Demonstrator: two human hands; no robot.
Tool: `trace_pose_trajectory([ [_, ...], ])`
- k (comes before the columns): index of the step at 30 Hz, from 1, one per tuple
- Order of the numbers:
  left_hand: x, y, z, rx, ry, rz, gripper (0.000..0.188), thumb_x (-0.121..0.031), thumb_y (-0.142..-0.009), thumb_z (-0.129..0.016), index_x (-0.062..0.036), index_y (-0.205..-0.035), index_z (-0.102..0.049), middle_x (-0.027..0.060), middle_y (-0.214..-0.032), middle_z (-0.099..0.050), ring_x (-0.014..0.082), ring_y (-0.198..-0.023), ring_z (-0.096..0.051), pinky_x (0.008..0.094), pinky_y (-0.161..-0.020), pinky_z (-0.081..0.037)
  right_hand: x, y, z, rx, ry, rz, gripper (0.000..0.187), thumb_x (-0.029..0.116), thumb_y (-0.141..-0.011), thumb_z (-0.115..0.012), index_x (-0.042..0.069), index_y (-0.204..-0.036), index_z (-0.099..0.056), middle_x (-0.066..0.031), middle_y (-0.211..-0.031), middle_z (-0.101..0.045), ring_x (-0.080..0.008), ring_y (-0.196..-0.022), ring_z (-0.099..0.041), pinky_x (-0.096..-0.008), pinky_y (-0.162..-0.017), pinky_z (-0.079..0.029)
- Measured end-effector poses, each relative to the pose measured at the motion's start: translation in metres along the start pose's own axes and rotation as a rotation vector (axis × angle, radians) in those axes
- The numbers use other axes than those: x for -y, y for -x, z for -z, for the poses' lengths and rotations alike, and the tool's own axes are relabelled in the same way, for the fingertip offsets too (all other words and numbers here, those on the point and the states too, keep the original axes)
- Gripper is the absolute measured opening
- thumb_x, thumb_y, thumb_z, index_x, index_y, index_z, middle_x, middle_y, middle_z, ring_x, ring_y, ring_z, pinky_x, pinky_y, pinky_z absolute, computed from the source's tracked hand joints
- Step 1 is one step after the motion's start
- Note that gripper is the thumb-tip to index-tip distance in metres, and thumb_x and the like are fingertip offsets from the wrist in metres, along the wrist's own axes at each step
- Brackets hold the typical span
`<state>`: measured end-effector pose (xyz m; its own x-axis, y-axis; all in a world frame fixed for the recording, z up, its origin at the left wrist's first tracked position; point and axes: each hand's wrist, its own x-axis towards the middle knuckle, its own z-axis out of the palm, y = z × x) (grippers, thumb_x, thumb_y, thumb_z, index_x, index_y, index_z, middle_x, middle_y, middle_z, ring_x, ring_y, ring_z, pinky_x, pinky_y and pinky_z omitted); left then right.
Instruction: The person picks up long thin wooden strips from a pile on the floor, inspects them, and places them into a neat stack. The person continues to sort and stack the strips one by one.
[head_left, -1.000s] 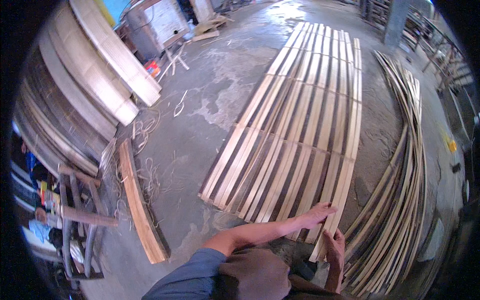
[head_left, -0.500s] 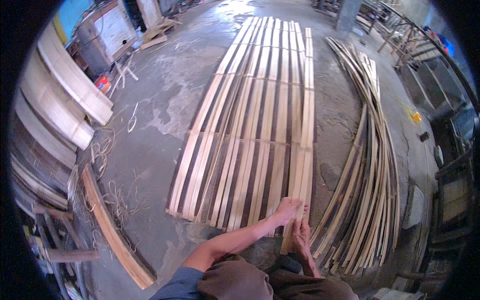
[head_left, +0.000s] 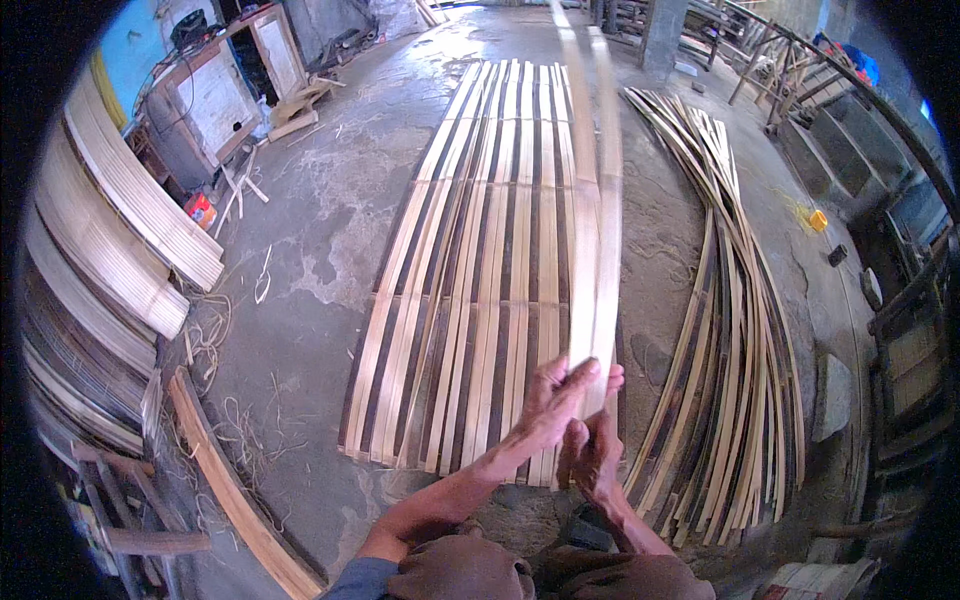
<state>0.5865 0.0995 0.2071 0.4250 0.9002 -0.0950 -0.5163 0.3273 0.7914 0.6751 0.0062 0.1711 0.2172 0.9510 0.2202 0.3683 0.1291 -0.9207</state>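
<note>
Two long, pale bamboo strips point(head_left: 597, 270) rise from my hands, lifted and blurred toward their far ends. My left hand point(head_left: 553, 402) is closed round them, thumb on top. Just below, my right hand point(head_left: 596, 455) grips the strips' near end, its fingers partly hidden. Under and to the left of the strips lies a flat panel of bamboo slats point(head_left: 465, 370), light and dark stripes side by side, with thin crosswise bands across it.
A loose bundle of long bamboo strips point(head_left: 745, 370) lies to the right. At the left, curved slatted sheets point(head_left: 110, 225) are stacked, with a wooden plank point(head_left: 235, 480) and tangled fibre point(head_left: 245, 430) nearby. A concrete pillar point(head_left: 662, 40) stands at the far right.
The strips have come up off the right side of the panel, their far ends now raised. Both hands have moved slightly up and closer together, still gripping. The view has shifted a little.
</note>
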Motion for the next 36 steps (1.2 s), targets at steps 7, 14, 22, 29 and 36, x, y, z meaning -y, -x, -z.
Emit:
trace_pose_trajectory([
  [7, -0.050, 0.007, 0.074, -0.253, -0.052, -0.063, 0.031, -0.018, -0.095, -0.059, 0.0059, -0.114, -0.054, 0.0196, -0.101, -0.066, 0.0255, -0.089, -0.068, 0.0385, -0.082, -0.057, 0.036, -0.026, -0.051, 0.315, -0.175, -0.062, 0.037, 0.023, -0.101, -0.047, 0.001, -0.130, -0.046, -0.0159, -0.090, -0.062, -0.0184, -0.082, -0.060, -0.0345, -0.072, -0.050],
  [14, -0.126, 0.008, 0.206, -0.403, -0.236, -0.167, 0.022, -0.016, -0.095, -0.059, 0.0015, -0.108, -0.060, 0.0151, -0.092, -0.069, 0.0215, -0.081, -0.069, 0.0342, -0.075, -0.059, -0.020, 0.018, -0.068, 0.436, -0.024, -0.036, 0.036, 0.019, -0.101, -0.047, 0.001, -0.133, -0.049, -0.0109, -0.088, -0.055, -0.0189, -0.077, -0.057, -0.0330, -0.069, -0.048],
  [22, -0.109, 0.072, 0.398, -0.478, -0.221, 0.144, 0.024, -0.017, -0.094, -0.062, 0.0026, -0.108, -0.061, 0.0155, -0.096, -0.068, 0.0219, -0.083, -0.068, 0.0354, -0.077, -0.058, -0.049, 0.055, -0.072, 0.732, 0.095, -0.217, 0.035, 0.022, -0.097, -0.054, 0.005, -0.128, -0.057, -0.0167, -0.102, -0.062, -0.0246, -0.089, -0.062, -0.0348, -0.077, -0.050],
  [29, -0.063, 0.114, 0.431, -0.529, -0.170, 0.197, 0.033, -0.028, -0.094, -0.061, 0.0027, -0.106, -0.060, 0.0093, -0.090, -0.066, 0.0197, -0.085, -0.067, 0.0301, -0.073, -0.056, -0.052, 0.055, -0.073, 0.748, 0.118, -0.191, 0.033, 0.026, -0.099, -0.051, 0.004, -0.122, -0.061, -0.0134, -0.098, -0.062, -0.0218, -0.089, -0.062, -0.0341, -0.077, -0.049],
  [36, -0.088, 0.089, 0.420, -0.955, -0.728, 0.064, 0.044, -0.040, -0.096, -0.056, 0.0017, -0.083, -0.061, 0.0106, -0.060, -0.061, 0.0182, -0.047, -0.060, 0.0326, -0.045, -0.051, -0.039, 0.045, -0.069, 0.785, 0.136, -0.295, 0.034, 0.028, -0.100, -0.049, 0.003, -0.120, -0.062, -0.0120, -0.094, -0.061, -0.0205, -0.086, -0.062, -0.0342, -0.075, -0.049],
])
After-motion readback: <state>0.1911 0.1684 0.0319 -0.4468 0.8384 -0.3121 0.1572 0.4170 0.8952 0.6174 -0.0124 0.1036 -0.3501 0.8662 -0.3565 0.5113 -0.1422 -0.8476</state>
